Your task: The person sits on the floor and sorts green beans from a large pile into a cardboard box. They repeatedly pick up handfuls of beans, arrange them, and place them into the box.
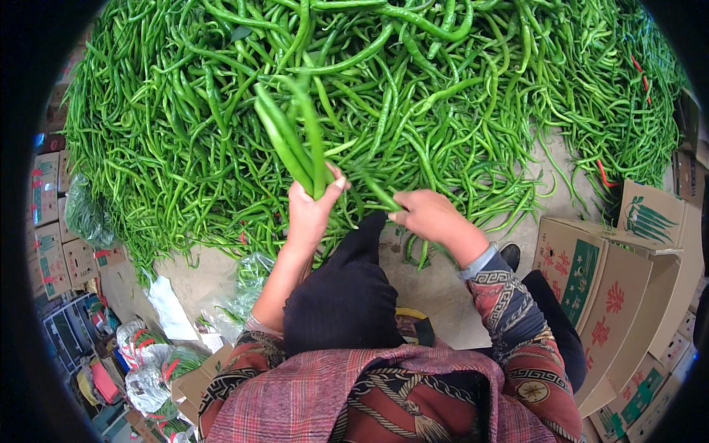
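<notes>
My left hand [314, 207] grips the lower ends of several long green chili peppers [285, 138], which fan upward and are partly blurred. To its right, my right hand [424, 213] holds the end of another green chili pepper [379, 191], blurred and pointing up and left. Beyond both hands spreads a large heap of long green chili peppers [388, 105] on the floor. My knee, in black cloth, lies between my forearms.
On the right stands an open cardboard box [598, 293] with printed peppers on its flap. Clear plastic bags [238, 302] lie at the lower left, near filled bags of peppers [147, 354]. Stacked cartons [50, 255] line the left edge. Loose peppers lie on the concrete floor [454, 288].
</notes>
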Motion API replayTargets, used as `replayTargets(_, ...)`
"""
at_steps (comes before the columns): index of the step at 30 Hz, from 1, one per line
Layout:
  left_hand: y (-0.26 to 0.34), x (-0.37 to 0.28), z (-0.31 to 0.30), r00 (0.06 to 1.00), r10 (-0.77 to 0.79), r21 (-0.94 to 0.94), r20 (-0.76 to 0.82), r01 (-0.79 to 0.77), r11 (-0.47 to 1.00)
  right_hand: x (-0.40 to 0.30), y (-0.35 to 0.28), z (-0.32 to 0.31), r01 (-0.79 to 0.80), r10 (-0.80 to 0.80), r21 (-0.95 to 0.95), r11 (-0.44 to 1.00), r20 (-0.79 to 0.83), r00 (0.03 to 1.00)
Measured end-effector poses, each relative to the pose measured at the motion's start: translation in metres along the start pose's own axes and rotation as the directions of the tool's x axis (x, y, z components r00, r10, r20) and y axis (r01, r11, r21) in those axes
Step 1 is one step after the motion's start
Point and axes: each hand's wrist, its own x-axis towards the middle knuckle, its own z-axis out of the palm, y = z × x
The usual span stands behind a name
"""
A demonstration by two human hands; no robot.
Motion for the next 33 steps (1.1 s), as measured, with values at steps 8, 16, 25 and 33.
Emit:
replayTargets(8,-0.009,-0.007,-0.002,0.819,-0.284,0.134,0.498,0.25,0.959,0.001,-0.033,-0.014,0.292,-0.455,-0.521,0.802,-0.216,0.864)
replayTargets(16,0.014,-0.022,-0.092,0.919,-0.375,0.05,0.122,0.371,0.927,0.089,0.023,0.009,0.071,-0.146,-0.17,0.983,-0.486,0.862)
replayTargets(25,-0.02,0.007,-0.042,0.896,-0.42,-0.284,0.144,0.444,0.85,0.031,-0.049,0.046,0.375,-0.467,-0.323,0.869,-0.283,0.838)
replayTargets(33,0.005,-0.006,-0.027,0.907,-0.36,-0.443,0.218,0.421,0.792,0.087,0.061,0.023,-0.039,0.418,0.641,0.767,-0.452,0.788)
